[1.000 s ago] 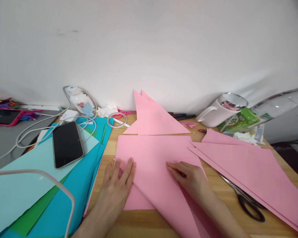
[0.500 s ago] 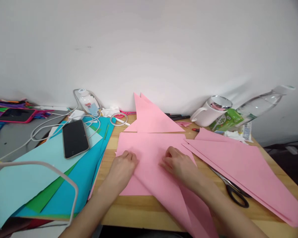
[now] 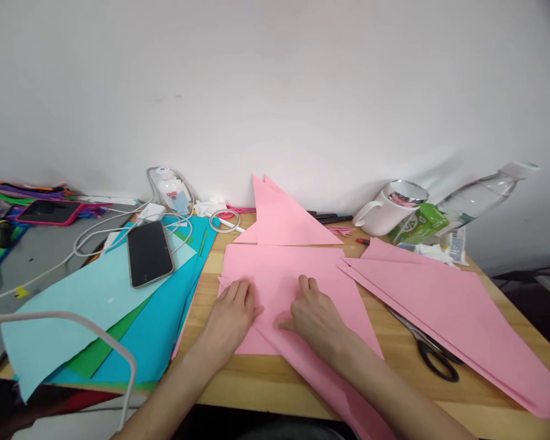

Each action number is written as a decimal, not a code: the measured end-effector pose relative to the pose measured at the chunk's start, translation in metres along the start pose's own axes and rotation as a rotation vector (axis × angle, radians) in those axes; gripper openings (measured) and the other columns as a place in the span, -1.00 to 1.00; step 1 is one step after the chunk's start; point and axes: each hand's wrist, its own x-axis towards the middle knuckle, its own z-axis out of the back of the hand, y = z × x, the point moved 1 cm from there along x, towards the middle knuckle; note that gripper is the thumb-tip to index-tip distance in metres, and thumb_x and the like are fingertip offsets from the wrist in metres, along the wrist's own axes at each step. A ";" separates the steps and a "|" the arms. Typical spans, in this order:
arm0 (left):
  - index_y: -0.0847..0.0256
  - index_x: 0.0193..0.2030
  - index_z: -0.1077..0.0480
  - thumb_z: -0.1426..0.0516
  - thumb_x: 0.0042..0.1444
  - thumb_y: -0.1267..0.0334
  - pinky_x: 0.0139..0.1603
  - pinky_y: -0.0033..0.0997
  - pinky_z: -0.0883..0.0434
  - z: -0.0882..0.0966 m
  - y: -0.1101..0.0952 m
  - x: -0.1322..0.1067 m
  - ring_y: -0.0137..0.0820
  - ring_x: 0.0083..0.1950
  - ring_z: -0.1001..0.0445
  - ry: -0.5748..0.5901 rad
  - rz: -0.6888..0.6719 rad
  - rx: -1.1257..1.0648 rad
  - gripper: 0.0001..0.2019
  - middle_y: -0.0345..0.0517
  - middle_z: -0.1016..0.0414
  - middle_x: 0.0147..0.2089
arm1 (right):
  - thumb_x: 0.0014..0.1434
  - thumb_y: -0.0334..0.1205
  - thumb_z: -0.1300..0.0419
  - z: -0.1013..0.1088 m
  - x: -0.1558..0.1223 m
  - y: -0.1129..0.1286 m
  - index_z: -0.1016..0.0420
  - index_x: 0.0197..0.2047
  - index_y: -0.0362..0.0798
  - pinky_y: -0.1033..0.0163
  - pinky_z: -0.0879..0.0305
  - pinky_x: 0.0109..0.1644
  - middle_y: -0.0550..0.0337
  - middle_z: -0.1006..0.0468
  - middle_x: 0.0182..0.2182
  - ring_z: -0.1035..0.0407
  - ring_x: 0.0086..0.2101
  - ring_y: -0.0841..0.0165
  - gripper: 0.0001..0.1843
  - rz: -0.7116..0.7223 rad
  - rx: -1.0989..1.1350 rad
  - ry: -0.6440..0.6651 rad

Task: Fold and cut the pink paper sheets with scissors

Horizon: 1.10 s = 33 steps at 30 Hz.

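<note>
A large pink paper sheet [image 3: 279, 263] lies in front of me, with part of it folded over diagonally and hanging past the table's front edge. My left hand [image 3: 233, 311] is closed on the paper along the left end of the slanting fold, thumb pointing right. Just right of it, my right hand [image 3: 315, 315] presses on the same paper with fingers curled and thumb out to the left. Its palm side is hidden. Behind the sheet, a folded pink paper piece [image 3: 286, 217] with pointed tips leans against the wall.
More folded pink paper [image 3: 440, 299] covers the right side, partly over black-handled scissors [image 3: 435, 360]. A white mug [image 3: 385, 211], a green packet [image 3: 419, 223] and a clear bottle [image 3: 481, 195] stand back right. At left, a phone [image 3: 150, 253] and white cable [image 3: 94, 235] lie over blue paper [image 3: 142, 342].
My right hand has flattened the lifted paper and come down lower, its thumb now out to the left. My left hand stays near the fold's left end. The view has shifted slightly left.
</note>
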 end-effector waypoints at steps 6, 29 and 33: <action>0.60 0.08 -0.30 -0.16 0.02 -0.07 0.12 -0.10 -0.30 -0.016 -0.009 -0.008 0.02 0.12 -0.35 -0.029 0.030 -0.028 -0.30 0.43 -0.37 0.09 | 0.09 0.11 -0.20 0.000 0.005 0.006 -0.65 -0.31 -0.29 0.12 -0.43 -0.31 -0.38 -0.43 -0.24 -0.33 -0.17 0.00 -0.46 0.000 -0.023 0.040; 0.25 0.29 -0.06 0.02 0.22 0.06 0.24 0.18 -0.10 -0.025 0.037 -0.018 0.06 0.34 -0.04 -0.110 0.256 -0.250 -0.45 0.32 -0.09 0.30 | -0.11 0.21 -0.31 -0.018 0.006 0.019 -0.65 -0.42 -0.33 0.03 -0.34 -0.25 -0.35 -0.39 -0.23 -0.26 -0.18 -0.04 -0.37 -0.076 -0.076 0.056; 0.25 0.36 0.13 0.05 0.21 -0.02 0.26 0.26 0.02 -0.034 0.058 -0.018 0.08 0.41 0.20 -0.086 0.359 -0.330 -0.33 0.35 0.18 0.40 | -0.11 0.19 -0.31 -0.018 0.006 0.019 -0.65 -0.38 -0.36 0.03 -0.33 -0.23 -0.35 -0.38 -0.21 -0.25 -0.17 -0.06 -0.36 -0.087 -0.074 0.059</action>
